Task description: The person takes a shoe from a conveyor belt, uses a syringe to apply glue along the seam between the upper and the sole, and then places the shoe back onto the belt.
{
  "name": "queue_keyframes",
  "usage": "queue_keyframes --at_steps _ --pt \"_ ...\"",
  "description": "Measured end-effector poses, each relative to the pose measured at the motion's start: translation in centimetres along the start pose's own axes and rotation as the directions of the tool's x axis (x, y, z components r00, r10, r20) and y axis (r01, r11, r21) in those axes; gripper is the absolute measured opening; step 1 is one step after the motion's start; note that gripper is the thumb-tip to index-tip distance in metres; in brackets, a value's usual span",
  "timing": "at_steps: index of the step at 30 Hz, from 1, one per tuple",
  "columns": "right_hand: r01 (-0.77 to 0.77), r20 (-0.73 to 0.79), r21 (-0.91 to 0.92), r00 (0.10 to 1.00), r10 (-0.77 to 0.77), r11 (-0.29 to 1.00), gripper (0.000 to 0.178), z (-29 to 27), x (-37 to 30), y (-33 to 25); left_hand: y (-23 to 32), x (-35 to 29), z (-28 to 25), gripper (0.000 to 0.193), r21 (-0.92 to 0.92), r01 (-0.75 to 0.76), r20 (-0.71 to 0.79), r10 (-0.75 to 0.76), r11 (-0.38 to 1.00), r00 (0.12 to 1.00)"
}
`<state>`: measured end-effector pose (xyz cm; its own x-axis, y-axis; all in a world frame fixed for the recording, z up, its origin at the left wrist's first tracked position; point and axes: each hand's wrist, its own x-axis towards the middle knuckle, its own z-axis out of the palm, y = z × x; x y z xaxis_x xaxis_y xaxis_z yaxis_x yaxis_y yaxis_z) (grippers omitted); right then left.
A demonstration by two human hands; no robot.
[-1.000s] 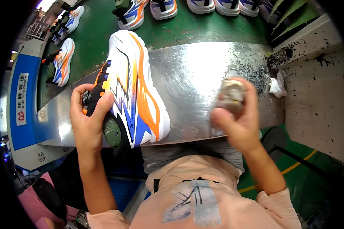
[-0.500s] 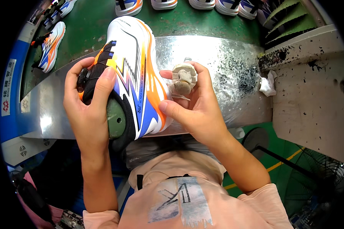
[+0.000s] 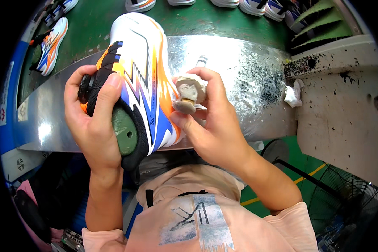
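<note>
Left of the frame's centre, the white shoe [image 3: 143, 84] is zigzagged with orange, blue and black; its last [image 3: 124, 132] is coloured green.

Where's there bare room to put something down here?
On the metal plate, left of the left hand, and between the right hand and the black specks. The green tabletop is also bare between the plate and the far shoes. Mid-plate is crowded with the held shoe, the beige lump and both hands.

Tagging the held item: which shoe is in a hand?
The large central shoe, toe toward the picture's top, gripped by the left hand. It alone is held; the other shoes sit farther off, along the top and upper left.
</note>
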<state>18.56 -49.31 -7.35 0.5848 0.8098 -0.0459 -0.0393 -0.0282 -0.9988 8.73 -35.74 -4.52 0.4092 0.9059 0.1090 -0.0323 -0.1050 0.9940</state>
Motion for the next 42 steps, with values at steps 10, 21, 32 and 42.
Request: queue_keyframes --at_steps 10,21,32,42 --pt "0.156 -0.137 -0.062 0.977 -0.163 0.986 0.057 -4.2 -0.7 0.7 0.2 -1.4 0.8 0.033 -0.070 -0.007 -0.143 -0.003 0.998 0.990" --pt "0.052 -0.258 -0.314 0.956 -0.138 0.948 0.055 -8.6 -7.7 2.8 -0.3 -1.6 1.5 0.019 -0.055 -0.140 -0.122 0.132 0.989 0.984" --pt "0.061 -0.051 0.747 0.998 -0.035 0.662 0.089 -7.3 -8.0 -0.2 -0.4 -2.0 1.0 0.022 -0.057 -0.108 -0.107 0.101 0.993 0.989" --pt "-0.219 0.204 0.892 0.976 0.080 0.396 0.079 -5.2 -5.9 -0.5 -0.3 -2.0 1.1 0.020 -0.045 -0.137 -0.115 0.131 0.990 0.985"
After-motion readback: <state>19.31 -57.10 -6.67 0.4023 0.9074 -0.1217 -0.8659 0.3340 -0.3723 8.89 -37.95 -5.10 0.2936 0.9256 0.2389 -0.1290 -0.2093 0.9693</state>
